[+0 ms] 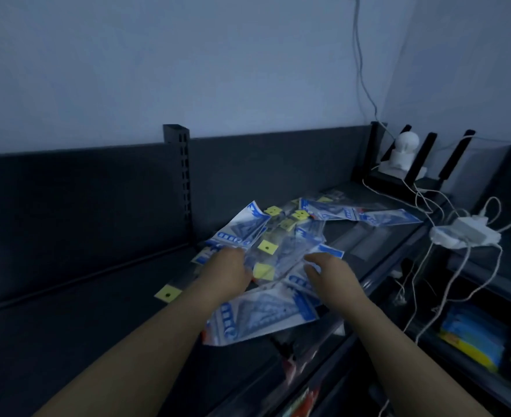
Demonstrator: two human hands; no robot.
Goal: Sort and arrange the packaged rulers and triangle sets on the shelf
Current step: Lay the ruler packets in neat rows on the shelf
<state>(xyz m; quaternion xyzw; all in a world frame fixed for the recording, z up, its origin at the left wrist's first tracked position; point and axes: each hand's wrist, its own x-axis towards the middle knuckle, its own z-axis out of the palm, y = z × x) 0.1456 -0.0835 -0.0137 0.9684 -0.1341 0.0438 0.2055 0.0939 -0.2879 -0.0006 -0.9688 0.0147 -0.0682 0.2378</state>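
Blue-and-white plastic packets of rulers and triangles point(260, 317) heap on the dark metal shelf point(82, 311) near its front edge, count blurred. Left hand point(227, 267) rests on them, fingers unclear; right hand point(331, 273) has its fingers loosely spread.

Bare left hand point(229, 267), bare right hand point(334, 273), bare forearms

— Where are the packets point(248, 230)?
— Heaped on the shelf point(82, 326), right of the post point(180, 164).
— And further right?
— A power strip point(468, 231), with the camera point(403, 155) behind it.
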